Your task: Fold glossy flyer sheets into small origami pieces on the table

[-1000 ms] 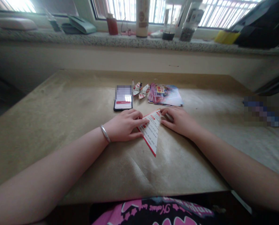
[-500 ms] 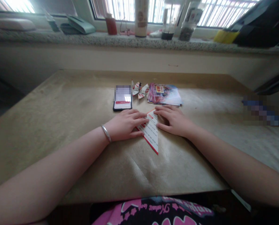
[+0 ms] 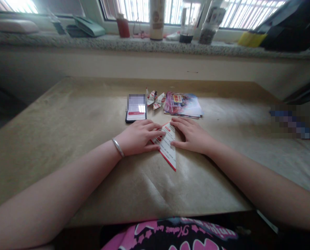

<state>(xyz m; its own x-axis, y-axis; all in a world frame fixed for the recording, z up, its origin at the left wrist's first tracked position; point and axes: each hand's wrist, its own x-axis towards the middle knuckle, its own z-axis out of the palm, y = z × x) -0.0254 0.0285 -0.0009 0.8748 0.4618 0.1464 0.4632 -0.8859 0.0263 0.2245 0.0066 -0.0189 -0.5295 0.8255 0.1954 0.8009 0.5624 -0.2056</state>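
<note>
A folded paper triangle [image 3: 168, 150], white with print and red edges, lies on the table with one point toward me. My left hand [image 3: 141, 137] rests on its left part, fingers spread and pressing the sheet flat. At the right edge is my right hand [image 3: 193, 135], its fingertips on the upper corner and its thumb lower down on the edge. Those fingers are apart too. Part of the triangle's left side is hidden under my left fingers.
Beyond my left hand lies a phone [image 3: 136, 111] with a lit screen. Beside it are folded paper shapes [image 3: 156, 100] and a stack of printed leaflets [image 3: 183, 104]. Bottles and a red container [image 3: 123, 27] stand on the stone sill [image 3: 92, 42]. A blurred flat item [image 3: 292, 121] lies far right.
My right thumb has moved slightly left and down onto the triangle's edge, and the right fingertips have shifted a little left. The left hand and the paper stay nearly still.
</note>
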